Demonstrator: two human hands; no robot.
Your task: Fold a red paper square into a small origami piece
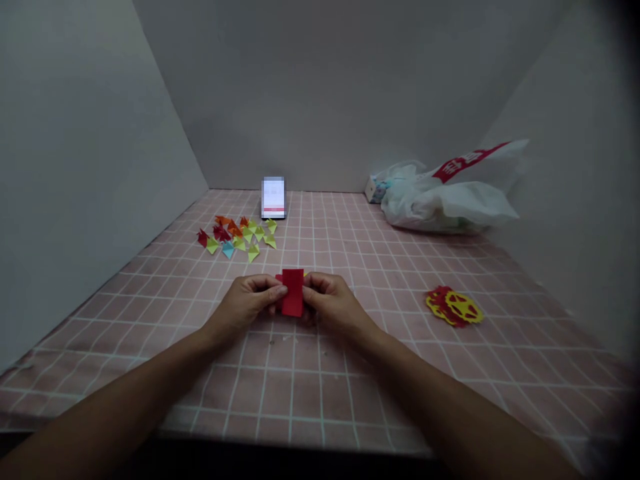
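At centre, red paper (293, 292) in the pinch of both hands (246, 299) (334, 300); back right, white characters (461, 163) on a bag (450, 208)

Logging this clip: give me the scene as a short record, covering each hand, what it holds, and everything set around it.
Left hand: pinches the left edge of a red paper
Right hand: grips the same paper at its right edge
Far left: cluster of small folded pieces, red, orange, yellow-green and one blue
Far middle: device with a lit screen, contents blurred
Far right: white plastic bag with red print, a small box beside it
Right: red and yellow cutouts, overlapping
Surface: pink checked cloth
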